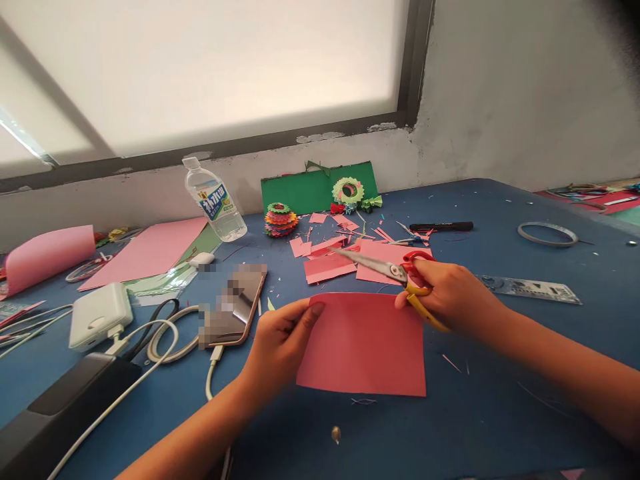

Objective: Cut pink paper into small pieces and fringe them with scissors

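A red-pink paper sheet (367,347) is held just above the blue table (500,413). My left hand (283,340) pinches its left edge, thumb on top. My right hand (450,293) grips scissors (395,270) with red and yellow handles; the blades are closed and point left, above the sheet's top edge. Pink paper offcuts (333,263) lie beyond the sheet.
A phone (235,307) on a cable, a white charger (97,313) and a dark box (60,407) sit left. A water bottle (213,200), pink sheets (150,250), green card (315,187) with paper rosettes (280,220), a black marker (443,227), tape ring (547,233) and ruler (530,288) lie further back.
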A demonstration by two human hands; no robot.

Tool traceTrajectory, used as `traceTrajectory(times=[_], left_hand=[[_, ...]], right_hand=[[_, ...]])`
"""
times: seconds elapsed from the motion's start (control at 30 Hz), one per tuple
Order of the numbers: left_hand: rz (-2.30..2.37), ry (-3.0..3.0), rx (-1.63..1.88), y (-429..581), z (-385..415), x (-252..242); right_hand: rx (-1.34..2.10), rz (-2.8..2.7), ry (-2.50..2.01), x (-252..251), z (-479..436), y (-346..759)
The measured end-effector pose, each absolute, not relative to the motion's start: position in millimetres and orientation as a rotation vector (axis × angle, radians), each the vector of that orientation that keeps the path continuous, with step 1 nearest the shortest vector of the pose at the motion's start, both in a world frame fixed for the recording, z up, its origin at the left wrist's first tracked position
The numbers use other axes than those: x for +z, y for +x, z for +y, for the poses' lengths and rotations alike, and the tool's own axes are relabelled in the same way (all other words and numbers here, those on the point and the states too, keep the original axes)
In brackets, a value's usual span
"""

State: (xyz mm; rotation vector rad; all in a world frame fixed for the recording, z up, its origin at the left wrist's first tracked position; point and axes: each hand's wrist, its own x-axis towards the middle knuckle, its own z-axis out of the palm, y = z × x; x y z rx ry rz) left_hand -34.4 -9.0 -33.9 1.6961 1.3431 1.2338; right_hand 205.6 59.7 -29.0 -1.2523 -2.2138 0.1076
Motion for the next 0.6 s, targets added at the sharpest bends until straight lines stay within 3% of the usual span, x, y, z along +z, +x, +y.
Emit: traceTrajectory(times=[0.13, 0.3, 0.47, 0.6], left_hand=[[1.323, 1.239, 1.231, -33.8, -4.8, -28.5], [1.264, 0.923, 1.237, -36.6, -0.3, -25.8], [1.250, 0.800, 1.246, -37.1, 1.9, -24.3], [1.238, 0.797, 1.263, -36.5, 3.1, -22.4]], right_hand=[[1.049, -1.911, -1.262, -32.5, 69.8, 204.6], [1.526, -1.575, -1.249, -38.3, 74.1, 199.9], [1.745, -1.433, -1.190, -31.1, 70.9, 198.5], [1.655, -1.505, -1.193, -27.8, 73.1, 199.1]])
